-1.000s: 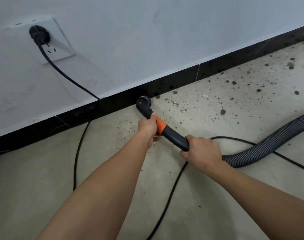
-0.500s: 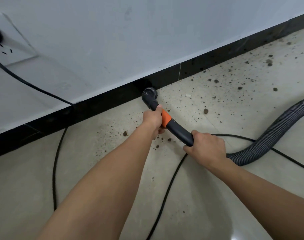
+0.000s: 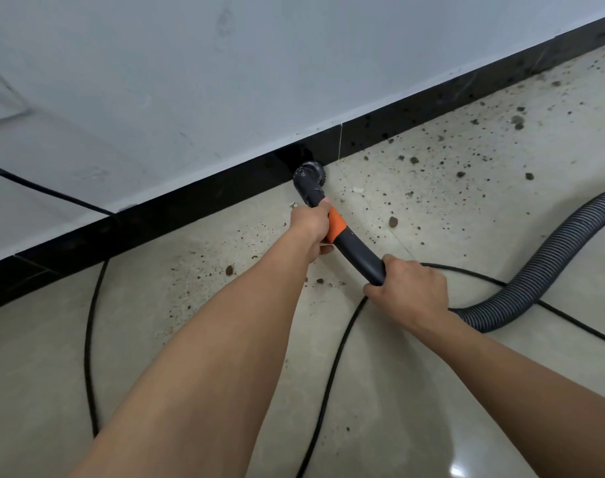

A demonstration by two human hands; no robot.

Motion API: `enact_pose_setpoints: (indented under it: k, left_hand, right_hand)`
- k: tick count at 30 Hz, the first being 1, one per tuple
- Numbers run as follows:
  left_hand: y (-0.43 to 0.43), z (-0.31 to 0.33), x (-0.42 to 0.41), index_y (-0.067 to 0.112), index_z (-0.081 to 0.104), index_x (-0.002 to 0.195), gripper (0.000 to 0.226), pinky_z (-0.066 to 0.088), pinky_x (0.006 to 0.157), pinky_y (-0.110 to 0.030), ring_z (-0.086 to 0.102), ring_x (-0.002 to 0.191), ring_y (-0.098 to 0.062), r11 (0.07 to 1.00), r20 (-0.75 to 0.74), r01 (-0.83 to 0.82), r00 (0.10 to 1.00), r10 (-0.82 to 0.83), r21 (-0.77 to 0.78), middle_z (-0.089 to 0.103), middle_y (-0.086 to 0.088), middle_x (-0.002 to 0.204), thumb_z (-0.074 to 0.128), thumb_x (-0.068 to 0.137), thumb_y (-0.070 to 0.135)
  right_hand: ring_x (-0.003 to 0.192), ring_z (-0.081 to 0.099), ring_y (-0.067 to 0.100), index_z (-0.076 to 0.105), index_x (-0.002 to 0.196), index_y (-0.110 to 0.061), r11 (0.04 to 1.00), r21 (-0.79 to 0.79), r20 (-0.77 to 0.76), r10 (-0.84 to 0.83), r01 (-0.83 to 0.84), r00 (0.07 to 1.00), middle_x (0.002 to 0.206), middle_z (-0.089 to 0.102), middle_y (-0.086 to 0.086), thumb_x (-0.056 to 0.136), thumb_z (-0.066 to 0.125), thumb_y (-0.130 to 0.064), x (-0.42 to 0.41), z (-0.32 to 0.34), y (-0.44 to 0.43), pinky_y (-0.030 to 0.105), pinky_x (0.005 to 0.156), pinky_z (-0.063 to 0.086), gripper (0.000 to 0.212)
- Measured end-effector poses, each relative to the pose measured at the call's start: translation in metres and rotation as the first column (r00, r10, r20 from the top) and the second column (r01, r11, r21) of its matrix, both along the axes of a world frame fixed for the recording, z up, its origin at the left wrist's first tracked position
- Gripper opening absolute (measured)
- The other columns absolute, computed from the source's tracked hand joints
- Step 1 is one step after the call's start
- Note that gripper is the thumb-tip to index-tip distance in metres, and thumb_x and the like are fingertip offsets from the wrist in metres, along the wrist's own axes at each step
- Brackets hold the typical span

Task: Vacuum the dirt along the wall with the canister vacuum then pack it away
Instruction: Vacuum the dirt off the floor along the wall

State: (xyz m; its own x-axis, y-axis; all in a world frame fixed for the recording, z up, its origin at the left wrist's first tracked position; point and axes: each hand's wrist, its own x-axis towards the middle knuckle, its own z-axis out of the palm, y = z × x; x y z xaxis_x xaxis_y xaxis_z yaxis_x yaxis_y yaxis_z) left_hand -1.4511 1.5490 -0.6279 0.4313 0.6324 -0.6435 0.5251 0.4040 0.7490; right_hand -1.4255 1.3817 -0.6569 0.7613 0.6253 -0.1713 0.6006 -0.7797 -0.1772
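A black vacuum wand (image 3: 358, 251) with an orange band points at the black skirting board (image 3: 204, 198). Its round nozzle (image 3: 308, 174) sits on the floor right against the skirting. My left hand (image 3: 309, 224) grips the wand just behind the nozzle, partly covering the orange band. My right hand (image 3: 409, 293) grips the wand's rear end, where the ribbed grey hose (image 3: 549, 257) starts. Dark crumbs of dirt (image 3: 459, 174) are scattered along the wall, densest to the right of the nozzle. The canister itself is out of view.
A black power cord (image 3: 332, 370) loops over the beige tiled floor under my arms, and another stretch (image 3: 90, 326) curves down at the left. The hose arcs off to the right edge. A white wall (image 3: 225, 81) rises above the skirting.
The nozzle has slid to the right along the skirting, and my view has followed it. The wall socket and plug have left the frame at the left.
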Motion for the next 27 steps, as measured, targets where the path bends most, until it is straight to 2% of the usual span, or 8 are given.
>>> enact_pose_setpoints:
  k: [4, 8, 10, 13, 18, 21, 24, 27]
  left_hand:
    - [0.010, 0.000, -0.032, 0.014, 0.045, 0.111, 0.028, 0.049, 0.054, -0.033, 0.062, 0.084, -0.025, 0.999, -0.036, -0.046, 0.998, 0.046, 0.015, 0.059, -0.008, 0.095, 0.051, 0.098, 0.039]
    - [0.027, 0.002, -0.085, 0.013, 0.045, 0.117, 0.031, 0.049, 0.053, -0.034, 0.062, 0.086, -0.027, 0.989, -0.072, -0.149, 0.986, 0.150, 0.020, 0.059, -0.011, 0.104, 0.051, 0.098, 0.036]
    - [0.037, 0.004, -0.119, 0.012, 0.045, 0.118, 0.031, 0.049, 0.053, -0.034, 0.062, 0.082, -0.026, 0.976, -0.077, -0.220, 0.973, 0.219, 0.008, 0.058, -0.011, 0.103, 0.052, 0.098, 0.035]
    - [0.054, 0.005, -0.181, 0.012, 0.045, 0.122, 0.036, 0.048, 0.052, -0.034, 0.062, 0.088, -0.029, 0.950, -0.128, -0.312, 0.941, 0.312, 0.026, 0.058, -0.013, 0.112, 0.054, 0.097, 0.037]
    - [0.066, 0.007, -0.271, 0.011, 0.049, 0.122, 0.039, 0.049, 0.053, -0.035, 0.063, 0.086, -0.029, 0.920, -0.162, -0.393, 0.907, 0.389, 0.012, 0.061, -0.015, 0.115, 0.055, 0.096, 0.039]
    - [0.066, 0.009, -0.296, 0.010, 0.050, 0.122, 0.040, 0.050, 0.056, -0.037, 0.063, 0.089, -0.030, 0.917, -0.165, -0.400, 0.904, 0.395, 0.004, 0.061, -0.016, 0.114, 0.055, 0.096, 0.039]
    - [0.060, 0.011, -0.294, 0.008, 0.050, 0.122, 0.039, 0.050, 0.058, -0.038, 0.062, 0.089, -0.030, 0.928, -0.159, -0.373, 0.917, 0.367, -0.011, 0.061, -0.016, 0.115, 0.054, 0.097, 0.037]
    - [0.052, 0.014, -0.275, 0.008, 0.050, 0.122, 0.038, 0.051, 0.062, -0.039, 0.062, 0.092, -0.030, 0.943, -0.140, -0.331, 0.936, 0.324, -0.026, 0.061, -0.016, 0.114, 0.054, 0.097, 0.037]
  right_hand:
    - [0.069, 0.055, 0.019, 0.046, 0.092, -0.025, 0.998, 0.012, -0.018, 0.064, -0.064, 0.998, 0.070, 0.049, -0.006, 0.084, 0.057, -0.045, -0.024, 0.001, 0.009, 0.030, 0.062, 0.040, 0.024]
    - [0.071, 0.054, 0.019, 0.052, 0.099, -0.025, 0.981, 0.002, -0.056, 0.194, -0.194, 0.979, 0.073, 0.051, -0.005, 0.085, 0.057, -0.045, -0.056, 0.009, 0.028, 0.030, 0.064, 0.040, 0.025]
    - [0.073, 0.053, 0.020, 0.052, 0.100, -0.025, 0.960, 0.006, -0.077, 0.281, -0.281, 0.957, 0.079, 0.054, -0.004, 0.084, 0.057, -0.045, -0.078, 0.017, 0.042, 0.031, 0.065, 0.040, 0.026]
    - [0.075, 0.051, 0.020, 0.054, 0.104, -0.024, 0.917, 0.008, -0.102, 0.399, -0.400, 0.911, 0.083, 0.053, -0.002, 0.085, 0.057, -0.045, -0.120, 0.027, 0.062, 0.031, 0.066, 0.040, 0.029]
    - [0.076, 0.051, 0.022, 0.056, 0.109, -0.020, 0.856, 0.047, -0.149, 0.516, -0.515, 0.843, 0.089, 0.057, 0.002, 0.087, 0.057, -0.041, -0.194, 0.034, 0.078, 0.030, 0.067, 0.037, 0.031]
    - [0.084, 0.060, 0.024, 0.055, 0.112, -0.018, 0.838, 0.052, -0.134, 0.545, -0.544, 0.828, 0.102, 0.065, 0.004, 0.089, 0.055, -0.042, -0.220, 0.031, 0.077, 0.030, 0.066, 0.035, 0.034]
    - [0.077, 0.053, 0.022, 0.054, 0.112, -0.017, 0.856, 0.053, -0.115, 0.517, -0.514, 0.848, 0.103, 0.065, 0.004, 0.091, 0.053, -0.043, -0.224, 0.031, 0.068, 0.031, 0.066, 0.035, 0.034]
    - [0.087, 0.062, 0.024, 0.053, 0.111, -0.017, 0.877, 0.040, -0.088, 0.480, -0.479, 0.873, 0.103, 0.065, 0.004, 0.091, 0.053, -0.043, -0.212, 0.033, 0.056, 0.031, 0.066, 0.036, 0.033]
